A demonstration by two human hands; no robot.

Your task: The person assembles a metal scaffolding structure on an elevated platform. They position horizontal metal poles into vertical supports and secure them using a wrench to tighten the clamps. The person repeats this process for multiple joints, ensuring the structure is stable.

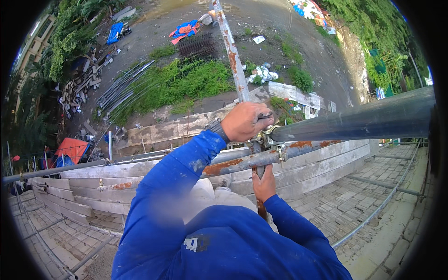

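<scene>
My left hand (pixel 247 122), with a dark watch at the wrist, is closed at the pipe joint. A short dark piece, possibly a tool's end, pokes out by its thumb; the rest is hidden in the fist. Just below it sits a metal scaffold clamp (pixel 267 135), at the end of a thick dark grey pipe (pixel 350 119). A second clamp (pixel 281 154) is on a rusty horizontal pipe (pixel 238 164). Under that pipe, my right hand (pixel 264 183) grips a rusty upright pipe (pixel 260 205). A long rust-patched pole (pixel 231 51) stretches away beyond my left hand.
Metal planks (pixel 317 170) run behind the pipes. Far below lie a bundle of pipes (pixel 123 86), scrap wood (pixel 81 86), a red tarp (pixel 72 150) and grass (pixel 186 81). Block paving (pixel 333 198) and more scaffold rails (pixel 373 217) are at the right.
</scene>
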